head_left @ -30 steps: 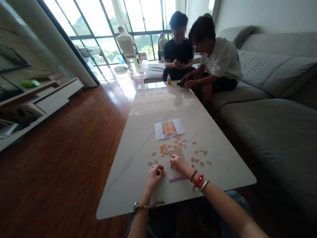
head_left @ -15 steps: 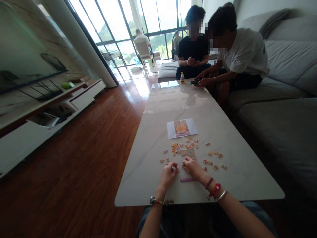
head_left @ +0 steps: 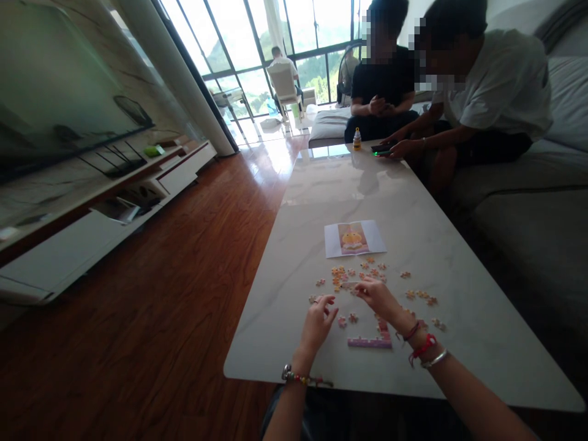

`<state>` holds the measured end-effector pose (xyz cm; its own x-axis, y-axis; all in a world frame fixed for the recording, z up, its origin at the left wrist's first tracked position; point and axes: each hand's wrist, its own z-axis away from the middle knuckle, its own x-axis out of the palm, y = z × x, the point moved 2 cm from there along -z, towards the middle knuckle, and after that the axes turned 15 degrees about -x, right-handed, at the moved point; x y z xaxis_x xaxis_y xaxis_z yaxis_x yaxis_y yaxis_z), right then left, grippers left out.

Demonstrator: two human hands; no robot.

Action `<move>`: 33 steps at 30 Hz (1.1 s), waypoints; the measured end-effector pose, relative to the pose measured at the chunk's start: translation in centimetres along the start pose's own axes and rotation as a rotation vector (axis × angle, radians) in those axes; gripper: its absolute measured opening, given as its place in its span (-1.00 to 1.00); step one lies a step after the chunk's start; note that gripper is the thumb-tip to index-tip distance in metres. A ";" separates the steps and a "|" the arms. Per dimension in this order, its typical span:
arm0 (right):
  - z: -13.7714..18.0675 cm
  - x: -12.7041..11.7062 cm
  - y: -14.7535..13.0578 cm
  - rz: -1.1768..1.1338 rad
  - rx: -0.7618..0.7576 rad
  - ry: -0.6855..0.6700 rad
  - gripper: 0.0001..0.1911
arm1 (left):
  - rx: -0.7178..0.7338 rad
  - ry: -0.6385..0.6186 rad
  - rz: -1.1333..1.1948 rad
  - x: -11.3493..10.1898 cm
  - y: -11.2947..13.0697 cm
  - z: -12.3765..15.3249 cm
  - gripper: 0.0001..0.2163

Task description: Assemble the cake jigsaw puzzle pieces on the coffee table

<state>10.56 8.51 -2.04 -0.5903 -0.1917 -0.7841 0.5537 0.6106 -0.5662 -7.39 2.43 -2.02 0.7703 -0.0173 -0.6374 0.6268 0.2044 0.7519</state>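
- Here we are at the fingertips: on our left hand (head_left: 325,309), the thumb stands apart from loosely bent fingers, and we see nothing pinched between them.
- Over on our right hand (head_left: 377,297), the fingertips draw together at a thin pale edge (head_left: 349,285); whether they grip it, we cannot tell.
- Right between our wrists, look, two loose pink pieces (head_left: 353,318) lie on the tabletop, just beside the left thumb.
- Nearer to us sits the purple strip (head_left: 370,343), knobbed along its far side, with a pinkish column (head_left: 383,327) rising from its right end, partly under our right wrist.
- Beyond the fingers we have a tight bunch of yellow-orange puzzle pieces (head_left: 339,277), and more lie scattered to the right of our right hand, such as the short row of pieces (head_left: 421,296).
- Past those we find the printed sheet (head_left: 355,238), creased and flat, showing a yellow figure.
- All of it rests on the long pale table (head_left: 331,202), a small yellow bottle (head_left: 357,139) standing at its far end.
- Beside that bottle, a person in white (head_left: 500,86) leans over a dark device with a green light (head_left: 383,149), next to a person in black (head_left: 383,82).
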 end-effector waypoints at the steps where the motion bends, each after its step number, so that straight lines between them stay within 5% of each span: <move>1: -0.8 -0.5 0.8 0.045 0.032 0.024 -0.90 | 0.002 0.018 -0.001 -0.3 0.3 -0.4 -0.80; 10: -5.3 1.2 3.1 0.261 0.193 -0.131 -0.91 | -0.006 0.114 0.104 -2.2 2.4 -3.1 -0.80; 13: -5.2 1.2 2.7 0.256 0.137 -0.114 -0.93 | -0.054 0.073 0.163 -1.7 1.8 -3.0 -0.80; 17: -4.2 0.0 1.6 -0.038 -0.101 -0.046 -0.88 | -0.170 -0.055 0.354 -0.3 1.2 -3.3 -0.78; 22: -2.4 -1.0 0.3 -0.463 -0.144 -0.012 -0.76 | -0.281 -0.254 0.589 1.5 2.3 -3.6 -0.78; 33: -0.6 -0.4 -0.9 -0.932 0.239 0.313 -0.64 | -0.414 -0.206 0.805 2.1 4.0 -2.7 -0.73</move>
<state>9.91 8.47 -1.07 -0.9559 -0.2828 0.0793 -0.1239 0.1436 -0.9818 -3.59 5.86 -0.80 0.9857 0.1155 0.1227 -0.1667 0.5627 0.8097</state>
